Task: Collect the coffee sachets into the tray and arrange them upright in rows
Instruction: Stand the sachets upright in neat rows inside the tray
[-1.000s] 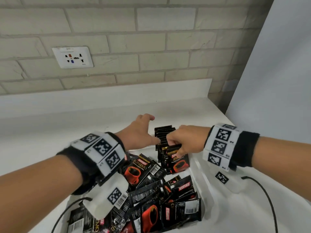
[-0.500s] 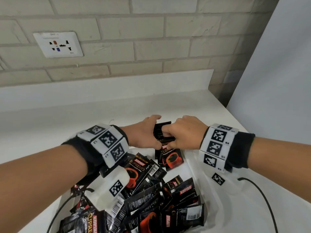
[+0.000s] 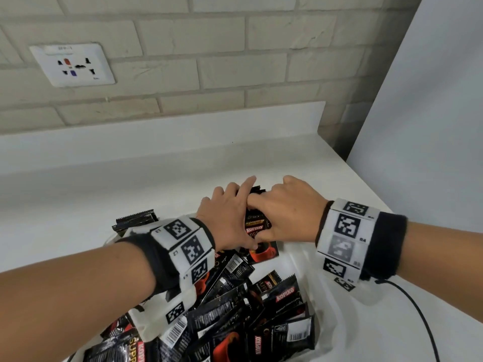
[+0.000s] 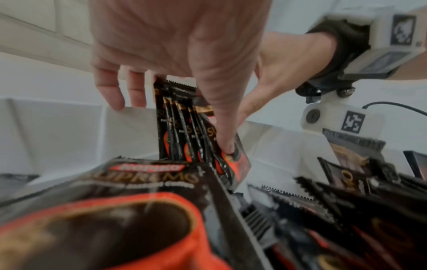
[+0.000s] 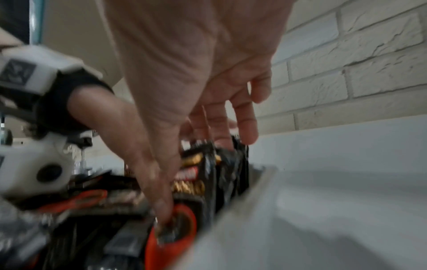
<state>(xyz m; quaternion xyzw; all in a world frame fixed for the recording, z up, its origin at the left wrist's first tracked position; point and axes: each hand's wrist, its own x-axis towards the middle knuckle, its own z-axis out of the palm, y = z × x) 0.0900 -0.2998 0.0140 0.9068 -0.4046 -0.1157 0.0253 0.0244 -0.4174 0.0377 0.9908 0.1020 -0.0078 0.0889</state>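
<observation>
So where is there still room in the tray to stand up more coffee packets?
There is bare white tray floor along the right wall, between the upright row both hands hold at the far end and the loose pile. Left hand, right hand. The near and left parts are crowded with heaped packets.

right hand [image 5: 196,102]: thumb pressed on front sachet, fingers over the row's top
sachets [image 5: 221,175]: upright row beside tray wall
tray [image 5: 300,210]: white
left hand [image 5: 110,117]: touching the row
</observation>
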